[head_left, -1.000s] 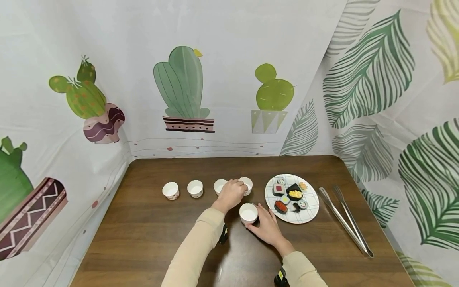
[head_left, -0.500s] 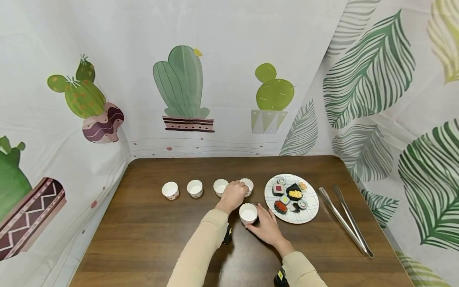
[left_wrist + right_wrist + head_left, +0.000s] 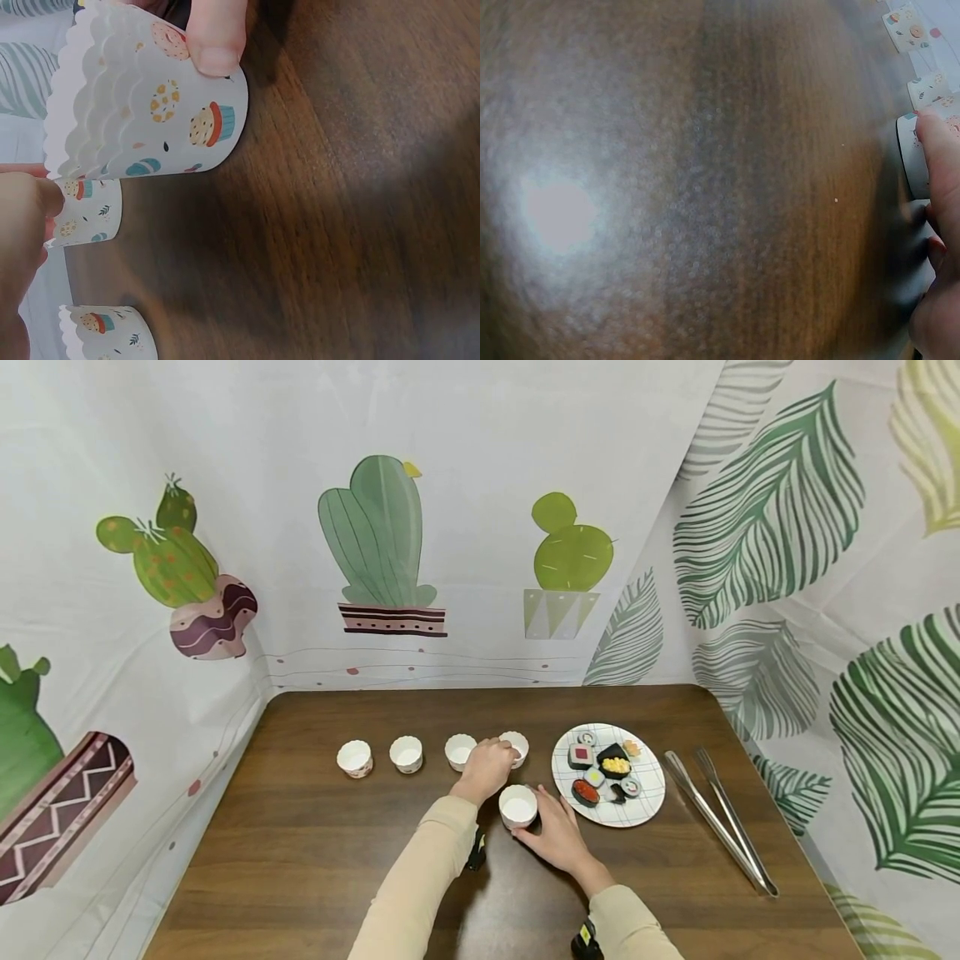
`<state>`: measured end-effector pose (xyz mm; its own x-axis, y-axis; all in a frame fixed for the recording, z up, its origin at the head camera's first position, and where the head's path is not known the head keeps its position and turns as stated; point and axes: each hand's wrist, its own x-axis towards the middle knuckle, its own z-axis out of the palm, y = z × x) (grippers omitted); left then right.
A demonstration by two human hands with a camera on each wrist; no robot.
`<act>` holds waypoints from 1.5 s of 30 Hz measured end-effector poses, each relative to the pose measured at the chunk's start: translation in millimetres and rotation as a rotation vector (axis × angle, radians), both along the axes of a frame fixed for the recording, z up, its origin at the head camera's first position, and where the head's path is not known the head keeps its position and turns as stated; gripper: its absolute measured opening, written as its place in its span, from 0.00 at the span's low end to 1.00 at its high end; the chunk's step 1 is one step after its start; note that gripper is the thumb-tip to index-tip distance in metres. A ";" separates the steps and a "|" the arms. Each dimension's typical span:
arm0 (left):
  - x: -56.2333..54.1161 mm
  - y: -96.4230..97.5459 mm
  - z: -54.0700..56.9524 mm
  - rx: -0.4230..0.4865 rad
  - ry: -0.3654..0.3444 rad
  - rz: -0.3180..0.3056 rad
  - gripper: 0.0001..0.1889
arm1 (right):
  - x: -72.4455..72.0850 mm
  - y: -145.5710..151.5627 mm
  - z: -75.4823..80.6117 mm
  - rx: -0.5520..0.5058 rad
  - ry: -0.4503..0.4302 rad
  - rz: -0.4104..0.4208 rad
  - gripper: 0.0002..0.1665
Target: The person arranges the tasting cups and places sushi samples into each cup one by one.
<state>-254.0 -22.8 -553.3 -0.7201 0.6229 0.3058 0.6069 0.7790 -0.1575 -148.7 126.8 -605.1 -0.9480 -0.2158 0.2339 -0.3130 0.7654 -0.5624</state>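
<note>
You have a white cloth [image 3: 480, 427] printed with cacti and leaves hanging well beyond the fingers of your left hand [image 3: 486, 770] and right hand [image 3: 558, 837]. Below them spreads the brown tabletop [image 3: 300, 877]. Well to the right of your right fingers lie the steel tongs [image 3: 712, 814], arms spread, joined end nearer you. Between those fingers and the tongs sits the round white plate [image 3: 647, 812], near your fingertips but apart from them.

Your right thumb and fingers are curled round a stack [image 3: 517, 808] of white cups, mouth up, just on your side of the left fingers; your left wrist view shows several scalloped rims nested and cupcake prints on the wall. Your left fingers seem to pinch the rim of the end cup [image 3: 515, 742], though your knuckles hide the tips from above. Three more cups [image 3: 406, 755] stand in a row to their left, the nearest partly behind your hand. Smallest are the sushi pieces [image 3: 616, 767] on the plate, the red-topped one nearest your right fingers.
</note>
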 end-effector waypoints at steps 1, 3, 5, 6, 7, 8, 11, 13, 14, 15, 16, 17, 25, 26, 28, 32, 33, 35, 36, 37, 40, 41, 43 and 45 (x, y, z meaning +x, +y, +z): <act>-0.2 -0.4 0.5 0.001 0.004 -0.003 0.08 | 0.0 0.1 0.2 -0.004 -0.002 0.001 0.44; -0.6 -1.8 1.5 0.005 0.016 -0.011 0.07 | -0.5 0.4 0.2 0.000 -0.003 0.001 0.44; -1.1 -3.1 3.7 0.008 0.038 -0.020 0.06 | -1.0 0.7 0.0 -0.001 -0.011 0.000 0.45; -1.5 -3.9 4.8 0.011 0.049 -0.026 0.06 | -1.3 0.9 -0.1 -0.002 -0.016 -0.001 0.45; -1.7 -4.7 6.0 0.015 0.059 -0.033 0.06 | -1.6 1.1 -0.1 -0.003 -0.023 -0.002 0.45; -2.1 -5.6 7.2 0.017 0.066 -0.039 0.07 | -1.8 1.2 -0.2 -0.004 -0.030 -0.002 0.45; -2.6 -7.9 11.5 0.023 0.080 -0.058 0.07 | -1.9 1.5 -0.5 -0.019 -0.046 -0.001 0.45; -2.6 -9.3 14.9 0.027 0.085 -0.073 0.07 | -1.6 1.5 -0.8 -0.021 -0.048 -0.001 0.45; -2.4 -9.9 16.7 0.030 0.088 -0.080 0.07 | -1.6 1.4 -1.1 -0.020 -0.049 0.000 0.45; -2.1 -10.6 18.8 0.033 0.091 -0.087 0.07 | -1.5 1.4 -1.4 -0.018 -0.047 -0.001 0.45; -1.8 -11.3 20.8 0.040 0.095 -0.096 0.07 | -1.6 1.4 -1.7 -0.016 -0.045 -0.003 0.46; -1.4 -12.1 23.2 0.046 0.098 -0.102 0.07 | -1.7 1.4 -1.9 -0.015 -0.044 -0.005 0.46; 5.8 -19.8 37.1 0.094 0.083 -0.142 0.07 | -2.1 2.2 -3.1 -0.024 -0.042 -0.004 0.45; 7.1 -20.8 37.9 0.095 0.079 -0.146 0.08 | -2.1 2.3 -2.9 -0.025 -0.045 -0.002 0.45; 10.1 -22.8 39.0 0.094 0.079 -0.152 0.08 | -2.1 2.6 -2.5 -0.028 -0.049 -0.001 0.45; 18.5 -25.5 40.3 0.108 0.077 -0.171 0.08 | -2.4 3.4 -2.2 -0.026 -0.038 0.005 0.45; 20.9 -25.8 40.8 0.113 0.076 -0.176 0.08 | -2.4 3.5 -2.1 -0.023 -0.031 0.007 0.45; 26.3 -26.2 41.7 0.128 0.071 -0.194 0.08 | -2.2 3.7 -2.4 -0.021 -0.018 0.012 0.45; 28.7 -26.2 42.1 0.139 0.064 -0.208 0.09 | -2.1 3.7 -2.4 -0.020 -0.014 0.012 0.44; 31.3 -26.0 42.7 0.151 0.057 -0.221 0.09 | -1.9 3.7 -2.5 -0.021 -0.010 0.013 0.44; 38.9 -25.4 44.3 0.179 0.025 -0.262 0.12 | -1.2 3.5 -2.3 -0.027 -0.014 0.013 0.43; 41.4 -25.1 44.6 0.180 0.016 -0.273 0.13 | -1.2 3.4 -2.5 -0.027 -0.013 0.013 0.43; 46.4 -24.6 45.2 0.164 0.002 -0.289 0.14 | -1.5 3.3 -2.8 -0.031 -0.006 0.015 0.42; 51.3 -24.3 44.7 0.133 -0.004 -0.300 0.15 | -1.6 3.3 -2.8 -0.036 0.010 0.016 0.41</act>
<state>-202.8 -47.1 -508.5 -0.5120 0.7623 0.3960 0.8129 0.5790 -0.0635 -150.3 130.1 -607.9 -0.9420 -0.2226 0.2513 -0.3311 0.7397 -0.5859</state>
